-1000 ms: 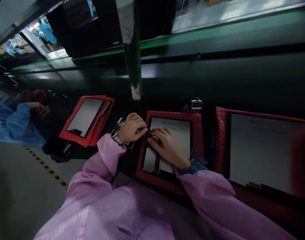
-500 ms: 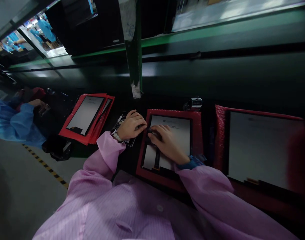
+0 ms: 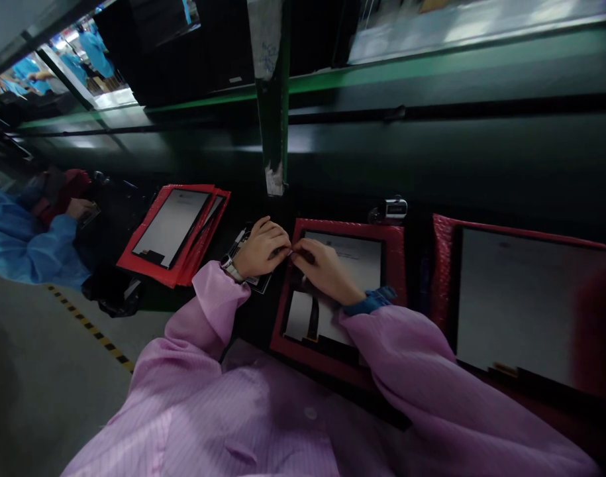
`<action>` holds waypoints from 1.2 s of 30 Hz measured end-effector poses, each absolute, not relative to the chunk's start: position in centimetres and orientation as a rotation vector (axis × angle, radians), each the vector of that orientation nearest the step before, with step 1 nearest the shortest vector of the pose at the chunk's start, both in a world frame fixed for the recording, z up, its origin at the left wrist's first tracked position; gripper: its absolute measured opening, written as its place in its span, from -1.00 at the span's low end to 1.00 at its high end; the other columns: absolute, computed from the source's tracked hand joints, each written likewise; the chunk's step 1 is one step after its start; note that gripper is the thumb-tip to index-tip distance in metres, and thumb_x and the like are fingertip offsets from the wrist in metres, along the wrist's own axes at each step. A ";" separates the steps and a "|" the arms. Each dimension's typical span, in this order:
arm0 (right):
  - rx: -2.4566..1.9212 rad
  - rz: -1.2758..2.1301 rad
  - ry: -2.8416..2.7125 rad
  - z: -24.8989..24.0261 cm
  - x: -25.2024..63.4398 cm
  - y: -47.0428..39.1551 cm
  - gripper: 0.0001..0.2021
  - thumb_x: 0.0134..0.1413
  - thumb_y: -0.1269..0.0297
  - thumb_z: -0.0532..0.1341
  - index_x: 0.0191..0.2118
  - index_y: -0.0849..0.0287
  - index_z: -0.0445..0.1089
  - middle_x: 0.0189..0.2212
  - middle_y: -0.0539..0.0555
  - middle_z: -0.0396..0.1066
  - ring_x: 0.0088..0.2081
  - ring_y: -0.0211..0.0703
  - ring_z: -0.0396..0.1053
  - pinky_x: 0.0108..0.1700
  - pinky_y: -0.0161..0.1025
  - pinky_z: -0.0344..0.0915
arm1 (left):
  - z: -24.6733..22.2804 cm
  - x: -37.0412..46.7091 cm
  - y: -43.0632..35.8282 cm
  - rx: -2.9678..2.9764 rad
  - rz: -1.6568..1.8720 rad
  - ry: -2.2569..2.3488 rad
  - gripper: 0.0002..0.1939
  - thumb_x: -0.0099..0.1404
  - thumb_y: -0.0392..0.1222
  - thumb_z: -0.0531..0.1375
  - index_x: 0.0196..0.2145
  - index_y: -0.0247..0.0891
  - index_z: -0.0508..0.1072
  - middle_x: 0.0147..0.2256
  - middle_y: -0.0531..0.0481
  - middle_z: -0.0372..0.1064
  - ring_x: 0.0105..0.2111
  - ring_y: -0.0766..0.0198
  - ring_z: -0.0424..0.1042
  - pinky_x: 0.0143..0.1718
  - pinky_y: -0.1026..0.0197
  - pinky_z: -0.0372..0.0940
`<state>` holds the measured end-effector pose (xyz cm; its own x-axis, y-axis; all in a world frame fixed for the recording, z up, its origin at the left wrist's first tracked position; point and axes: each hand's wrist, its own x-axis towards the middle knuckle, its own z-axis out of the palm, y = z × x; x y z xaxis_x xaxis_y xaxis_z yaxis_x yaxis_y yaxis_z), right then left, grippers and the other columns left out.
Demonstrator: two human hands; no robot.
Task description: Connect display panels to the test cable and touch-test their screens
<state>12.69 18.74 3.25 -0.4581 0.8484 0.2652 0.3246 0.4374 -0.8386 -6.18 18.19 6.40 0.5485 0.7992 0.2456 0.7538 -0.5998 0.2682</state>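
Observation:
My left hand (image 3: 267,248), with a watch at the wrist, is closed in a pinch beside the upper left edge of a display panel (image 3: 342,318). Its fingertips meet those of my right hand (image 3: 325,266), also pinched, over the panel. Whatever lies between the fingertips is too small and dark to name. The panel has a pale face and dark border and lies on a red bubble-wrap pouch (image 3: 395,255). A dark strip (image 3: 313,318) crosses its lower left part. Partly under my left hand is a dark flat piece with pale markings (image 3: 260,283).
Left stands a stack of red pouches (image 3: 148,264) with a panel on top. Another large panel (image 3: 521,298) lies on red wrap at right. A small silver-and-black device (image 3: 395,209) sits behind the middle panel. A green post (image 3: 274,132) rises behind; a co-worker's blue sleeve (image 3: 29,238) is far left.
My right hand has shifted slightly up and left, its fingertips now touching those of my left hand. The dark item seen under its fingers before is no longer distinct. My left hand stays nearly still.

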 end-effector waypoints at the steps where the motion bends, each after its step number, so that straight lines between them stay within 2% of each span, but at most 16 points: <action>1: -0.986 0.958 -1.983 3.2 12.7 18.7 -0.92 0.05 0.31 0.11 -0.42 0.12 0.29 -0.45 0.05 0.36 -0.36 -0.13 0.31 -0.25 -0.21 0.22 | 6.4 -6.1 18.2 2.650 0.525 1.329 -0.81 0.40 -0.16 0.06 -0.27 -0.20 0.45 -0.21 -0.05 0.46 -0.06 0.15 0.36 0.33 -0.11 -0.07; 16: -0.980 0.911 -1.948 2.8 12.9 18.4 -0.90 0.11 0.30 0.12 -0.42 0.11 0.29 -0.45 0.06 0.35 -0.33 -0.10 0.30 -0.22 -0.18 0.20 | 6.0 -5.9 18.4 2.660 0.536 1.322 -0.82 0.40 -0.14 0.06 -0.29 -0.21 0.42 -0.24 -0.04 0.45 -0.08 0.16 0.36 0.32 -0.09 -0.07; 26: -0.925 0.880 -1.934 2.6 12.9 18.5 -0.93 0.05 0.38 0.13 -0.42 0.11 0.28 -0.46 0.05 0.34 -0.35 -0.11 0.27 -0.25 -0.19 0.17 | 6.1 -5.8 18.4 2.646 0.570 1.311 -0.89 0.32 -0.19 0.09 -0.30 -0.19 0.41 -0.24 -0.02 0.46 -0.09 0.16 0.37 0.32 -0.08 -0.08; 30: -0.931 0.887 -1.913 2.6 12.9 18.5 -0.93 0.07 0.36 0.12 -0.42 0.12 0.27 -0.47 0.05 0.31 -0.35 -0.12 0.26 -0.25 -0.20 0.16 | 6.3 -5.7 18.4 2.643 0.539 1.327 -0.87 0.34 -0.17 0.07 -0.30 -0.18 0.40 -0.24 -0.01 0.47 -0.09 0.16 0.37 0.31 -0.09 -0.05; 36: -0.993 0.918 -1.898 2.7 13.0 18.8 -0.93 0.08 0.35 0.13 -0.42 0.13 0.28 -0.45 0.03 0.32 -0.36 -0.17 0.25 -0.23 -0.23 0.15 | 6.4 -6.0 19.0 2.640 0.687 1.315 -0.84 0.36 -0.13 0.05 -0.31 -0.19 0.38 -0.26 -0.01 0.47 -0.13 0.15 0.37 0.27 -0.11 0.02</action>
